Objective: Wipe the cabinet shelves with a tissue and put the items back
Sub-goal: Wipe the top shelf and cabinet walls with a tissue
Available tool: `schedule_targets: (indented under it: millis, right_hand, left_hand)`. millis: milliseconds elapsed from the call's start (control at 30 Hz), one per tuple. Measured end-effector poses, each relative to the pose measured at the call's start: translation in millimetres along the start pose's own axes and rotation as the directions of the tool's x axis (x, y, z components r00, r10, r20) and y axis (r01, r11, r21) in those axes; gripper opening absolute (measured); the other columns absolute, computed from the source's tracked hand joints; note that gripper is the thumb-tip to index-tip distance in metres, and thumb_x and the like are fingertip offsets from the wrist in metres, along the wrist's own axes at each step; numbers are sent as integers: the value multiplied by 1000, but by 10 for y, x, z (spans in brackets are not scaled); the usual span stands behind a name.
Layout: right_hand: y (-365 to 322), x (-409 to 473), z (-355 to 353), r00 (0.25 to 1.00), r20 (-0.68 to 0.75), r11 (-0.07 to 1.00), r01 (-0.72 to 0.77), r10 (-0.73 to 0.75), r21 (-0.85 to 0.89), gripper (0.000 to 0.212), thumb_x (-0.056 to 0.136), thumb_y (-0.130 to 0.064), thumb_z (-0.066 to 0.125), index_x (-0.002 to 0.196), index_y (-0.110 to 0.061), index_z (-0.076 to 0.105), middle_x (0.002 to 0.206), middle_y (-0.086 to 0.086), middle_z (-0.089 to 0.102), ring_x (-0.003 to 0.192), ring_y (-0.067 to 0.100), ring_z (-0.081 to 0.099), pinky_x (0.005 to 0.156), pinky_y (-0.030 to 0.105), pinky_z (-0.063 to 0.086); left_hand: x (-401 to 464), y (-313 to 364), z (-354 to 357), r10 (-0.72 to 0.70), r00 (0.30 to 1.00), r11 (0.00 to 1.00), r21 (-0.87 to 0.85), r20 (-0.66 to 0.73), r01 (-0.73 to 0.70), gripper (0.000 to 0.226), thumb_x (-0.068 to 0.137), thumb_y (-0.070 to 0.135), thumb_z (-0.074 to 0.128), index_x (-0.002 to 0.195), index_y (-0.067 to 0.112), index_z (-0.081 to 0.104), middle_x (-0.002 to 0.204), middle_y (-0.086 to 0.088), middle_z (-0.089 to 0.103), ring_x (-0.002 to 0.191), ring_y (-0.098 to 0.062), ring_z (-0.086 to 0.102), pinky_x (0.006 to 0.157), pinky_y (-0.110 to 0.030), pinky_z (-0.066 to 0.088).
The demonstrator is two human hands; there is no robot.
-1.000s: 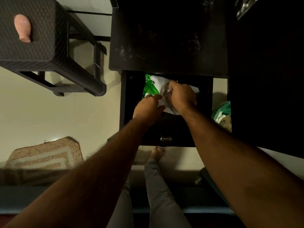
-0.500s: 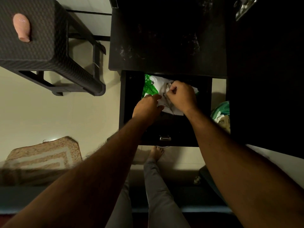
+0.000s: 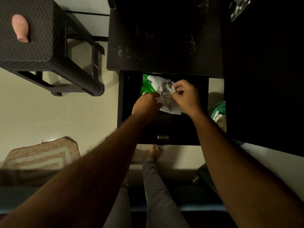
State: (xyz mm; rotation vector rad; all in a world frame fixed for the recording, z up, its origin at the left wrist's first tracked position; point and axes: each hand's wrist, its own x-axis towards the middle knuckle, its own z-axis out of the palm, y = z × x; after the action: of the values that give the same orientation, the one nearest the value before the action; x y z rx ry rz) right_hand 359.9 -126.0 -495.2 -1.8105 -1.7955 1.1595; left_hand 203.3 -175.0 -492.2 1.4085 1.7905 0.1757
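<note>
White tissue [image 3: 172,87] pinched by right hand [image 3: 186,96] above packet [image 3: 158,89].

Left hand [image 3: 145,105] covers lower left of packet [image 3: 158,87]; fingertips hidden against it. Packet print too small to read. Drawer [image 3: 130,96] interior too dark to make out. Second bag [image 3: 218,113] half hidden behind cabinet [image 3: 263,79]. Stool [image 3: 41,38] cut by left edge.

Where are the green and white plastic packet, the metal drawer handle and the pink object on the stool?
Green and white plastic packet [image 3: 148,84]: head view, green corner.
Metal drawer handle [image 3: 162,137]: head view, middle.
Pink object [image 3: 20,27]: head view, middle.
</note>
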Motion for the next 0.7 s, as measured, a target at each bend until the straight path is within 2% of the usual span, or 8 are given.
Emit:
schedule_targets:
  millis: [67,133,200,300,367,467,567,700]
  right_hand:
    - [19,-13,-56,997,69,999,-36,35,6,31,85,-2,63,114,-10,66,104,5,69,93,13,63,79,24,52]
    - [20,-41,-69,990,143,998,3,7,-71,39,84,-3,64,123,-11,65,116,5,66,104,15,61,83,21,46]
    - [36,-49,-52,989,138,978,86,-61,-190,34,83,-2,62,115,-9,69,112,9,68,103,22,62,79,20,42]
    - [21,-55,-67,994,88,966,84,-64,-244,16,81,-1,59,90,-6,73,91,9,67,87,24,62,66,25,40]
    - [2,-53,-101,995,102,980,37,-17,-196,9,80,-4,61,85,-6,68,83,5,64,78,21,60,63,30,45]
    - [-12,-60,-149,995,96,991,-2,16,-135,4,79,-5,60,82,-2,62,72,2,56,64,14,50,56,26,37]
    - [1,-54,-186,998,59,998,-3,6,-57,5,81,-3,55,77,0,53,63,-3,44,58,9,39,53,27,30]
    - [-9,-29,-231,993,-49,977,-92,103,194,10,82,-1,51,74,-7,53,65,0,49,62,14,49,58,28,39]
  left_hand:
    - [-2,5,6,0,1000,1000,-3,-3,0,42,92,28,61,132,20,53,121,-7,63,102,-22,63,88,-41,54]
    - [0,11,9,5,1000,1000,-1,-13,-5,40,92,27,62,130,19,54,117,-7,65,101,-22,64,87,-41,54]
    - [4,24,11,12,1000,1000,7,-24,-12,41,91,26,62,131,19,54,114,-7,67,101,-23,64,88,-41,53]
    - [12,68,16,35,999,999,13,-36,-34,51,92,17,58,140,26,44,114,-6,67,97,-22,65,85,-41,55]
    - [39,112,6,42,998,999,13,-37,-42,55,93,9,48,143,29,40,114,-8,66,87,-20,64,78,-39,56]
    - [119,173,-33,40,998,997,64,39,-43,59,89,7,44,143,32,41,119,-10,63,87,-21,60,73,-32,52]
    - [185,226,-57,29,985,988,142,169,-53,55,90,13,48,142,31,42,130,-7,58,100,-24,60,79,-31,52]
    - [243,278,-95,26,985,984,172,173,-56,44,88,18,53,133,22,51,126,-8,61,110,-30,58,92,-40,51]
